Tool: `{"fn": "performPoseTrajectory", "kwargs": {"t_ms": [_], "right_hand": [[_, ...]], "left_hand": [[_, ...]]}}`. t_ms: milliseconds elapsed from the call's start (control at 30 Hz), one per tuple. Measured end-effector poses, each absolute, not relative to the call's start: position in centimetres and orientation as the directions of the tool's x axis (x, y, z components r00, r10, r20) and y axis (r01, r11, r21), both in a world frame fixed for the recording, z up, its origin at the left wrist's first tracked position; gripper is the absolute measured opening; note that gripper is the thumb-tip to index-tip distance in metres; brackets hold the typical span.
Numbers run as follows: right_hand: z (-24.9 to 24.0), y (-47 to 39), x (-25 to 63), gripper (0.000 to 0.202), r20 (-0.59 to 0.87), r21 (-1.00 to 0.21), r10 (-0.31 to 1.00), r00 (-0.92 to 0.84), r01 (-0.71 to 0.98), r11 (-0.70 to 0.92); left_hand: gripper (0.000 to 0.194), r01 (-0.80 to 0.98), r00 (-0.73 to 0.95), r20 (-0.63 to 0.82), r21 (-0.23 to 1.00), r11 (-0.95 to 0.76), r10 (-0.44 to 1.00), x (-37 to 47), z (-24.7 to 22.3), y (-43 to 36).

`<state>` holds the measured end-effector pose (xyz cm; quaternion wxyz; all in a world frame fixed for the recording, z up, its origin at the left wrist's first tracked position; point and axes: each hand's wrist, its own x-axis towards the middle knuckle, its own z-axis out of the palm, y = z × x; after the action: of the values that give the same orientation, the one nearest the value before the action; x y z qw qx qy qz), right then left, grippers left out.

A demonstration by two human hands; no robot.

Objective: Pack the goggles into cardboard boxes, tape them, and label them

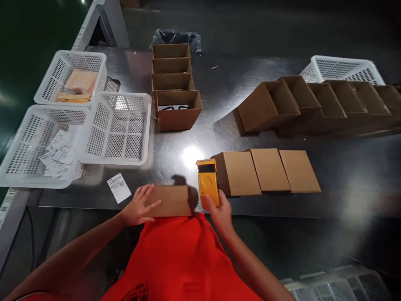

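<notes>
My left hand grips the left end of a closed cardboard box, its fingers spread over the top and its thumb near the front edge. The box lies at the table's near edge, against my red clothing. In my right hand is a yellow handheld device with a black band near its top; its exact kind is unclear. The device is upright just beyond the box's right end. A printed white label lies flat to the left of my left hand.
White baskets stand at left, one with papers, another with tan packets. Open boxes line up ahead; the nearest contains a black-and-white item. More open boxes stand at right, before another basket. Closed boxes lie right.
</notes>
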<state>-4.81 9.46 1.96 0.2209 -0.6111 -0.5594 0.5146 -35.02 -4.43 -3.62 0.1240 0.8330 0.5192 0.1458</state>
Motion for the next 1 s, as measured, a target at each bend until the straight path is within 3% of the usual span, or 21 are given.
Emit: {"fn": "performPoseTrajectory", "kwargs": {"t_ms": [100, 200, 300, 367, 467, 533, 600, 667, 733, 900, 1000], "right_hand": [[4.9, 10.6, -5.5, 0.053, -0.370, -0.903, 0.812, -0.451, 0.380, -0.200], [5.4, 11.4, -7.7, 0.064, -0.450, -0.893, 0.585, -0.675, 0.329, -0.308], [4.4, 11.8, -8.9, 0.066, -0.516, -0.854, 0.431, -0.741, 0.406, -0.325], [4.0, 12.2, -8.7, 0.065, -0.516, -0.856, 0.389, -0.763, 0.442, -0.269], [4.1, 12.9, -7.8, 0.063, -0.518, -0.856, 0.337, -0.786, 0.476, -0.203], [4.3, 13.1, -7.5, 0.063, -0.534, -0.845, 0.311, -0.786, 0.497, -0.196], [4.4, 13.2, -7.5, 0.065, -0.547, -0.837, 0.299, -0.782, 0.512, -0.194], [4.4, 13.3, -7.8, 0.065, -0.563, -0.827, 0.280, -0.778, 0.531, -0.187], [4.4, 13.3, -8.1, 0.064, -0.579, -0.815, 0.253, -0.775, 0.550, -0.180], [5.3, 13.3, -9.0, 0.061, -0.579, -0.815, 0.256, -0.775, 0.558, -0.153], [5.9, 13.5, -9.5, 0.060, -0.597, -0.802, 0.236, -0.766, 0.579, -0.149]], "left_hand": [[0.065, 0.810, 0.419, 0.048, 0.432, -0.397, 0.907, -35.1, -3.9, -3.9], [0.060, 0.798, 0.370, 0.003, 0.511, -0.319, 0.929, -35.1, -4.3, -3.4], [0.057, 0.786, 0.292, 0.011, 0.567, -0.247, 0.956, -34.8, -4.4, -3.5], [0.043, 0.785, 0.245, -0.003, 0.587, -0.196, 0.970, -34.3, -3.8, -4.0], [0.030, 0.762, -0.023, -0.008, 0.647, 0.023, 1.000, -32.8, -1.9, -5.0], [0.035, 0.586, -0.342, -0.063, 0.766, 0.265, 0.937, -31.5, -0.2, -5.1], [0.038, 0.217, -0.496, -0.278, 0.878, 0.427, 0.823, -30.3, 1.6, -4.5], [0.040, -0.185, -0.392, -0.529, 0.847, 0.498, 0.753, -29.7, 2.9, -3.3], [0.040, -0.390, -0.261, -0.632, 0.760, 0.520, 0.729, -29.7, 3.6, -2.0], [0.036, -0.284, -0.397, -0.559, 0.829, 0.481, 0.728, -30.5, 3.4, -1.1], [0.033, -0.295, -0.384, -0.551, 0.833, 0.468, 0.741, -30.5, 3.0, -1.6]]}}
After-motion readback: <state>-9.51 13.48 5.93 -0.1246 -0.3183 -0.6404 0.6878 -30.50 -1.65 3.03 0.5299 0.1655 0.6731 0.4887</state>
